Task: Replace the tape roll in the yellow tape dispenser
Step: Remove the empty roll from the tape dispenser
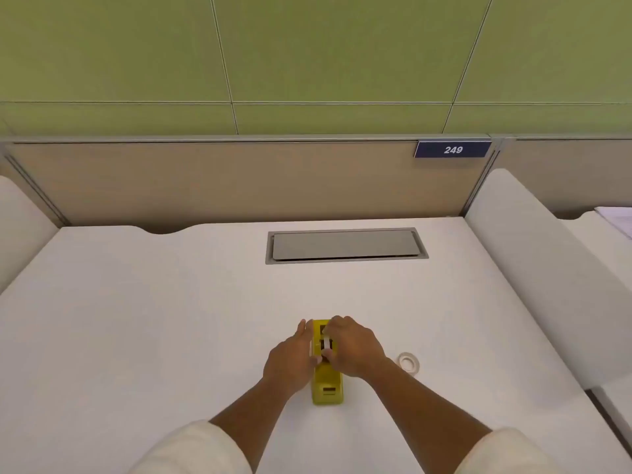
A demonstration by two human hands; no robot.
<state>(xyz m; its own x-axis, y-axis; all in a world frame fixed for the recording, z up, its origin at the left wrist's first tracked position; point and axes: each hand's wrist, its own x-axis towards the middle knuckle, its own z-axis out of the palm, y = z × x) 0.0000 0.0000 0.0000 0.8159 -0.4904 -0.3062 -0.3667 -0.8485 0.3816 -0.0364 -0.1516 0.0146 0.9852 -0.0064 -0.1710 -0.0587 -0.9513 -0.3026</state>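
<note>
The yellow tape dispenser [327, 386] stands on the white desk [136, 319], its long axis pointing away from me. My left hand [290, 360] presses against its left side, fingers fairly straight. My right hand [352, 347] reaches over the top, and its thumb and fingers pinch a thin white tape roll [327, 343] that sits edge-on in the dispenser's dark slot. A second tape roll [408, 362], clear with a pale core, lies flat on the desk to the right of my right wrist.
A grey metal cable hatch [345, 246] is set into the desk farther back. Beige partition panels wall in the desk behind and at both sides, with a blue "249" label [453, 149]. White padded dividers rise left and right.
</note>
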